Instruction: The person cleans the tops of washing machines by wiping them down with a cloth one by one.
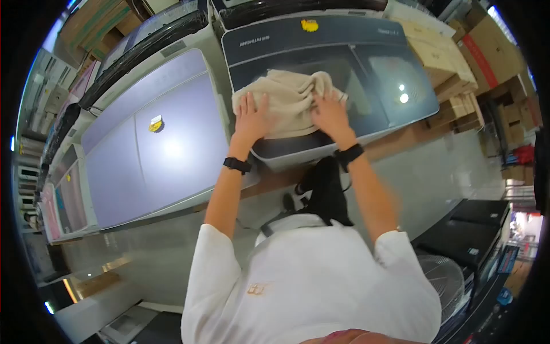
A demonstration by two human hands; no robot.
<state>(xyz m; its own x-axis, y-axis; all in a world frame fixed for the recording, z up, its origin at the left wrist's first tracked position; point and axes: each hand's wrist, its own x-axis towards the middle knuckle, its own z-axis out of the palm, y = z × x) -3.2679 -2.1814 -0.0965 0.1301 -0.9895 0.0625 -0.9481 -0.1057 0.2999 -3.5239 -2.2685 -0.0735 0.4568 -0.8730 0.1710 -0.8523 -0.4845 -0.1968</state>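
Left hand [252,119] is lying spread on the beige cloth [286,103], upper centre in my head view. My right hand [331,117] is touching its right part, fingers parted; I cannot tell if they are pinching it. It is lying rumpled on the dark lid [275,54].

A beige cloth [286,109], soft and opaque, lies bunched in raised folds on the dark glossy lid [252,57], reaching its left edge, near the front-left corner.
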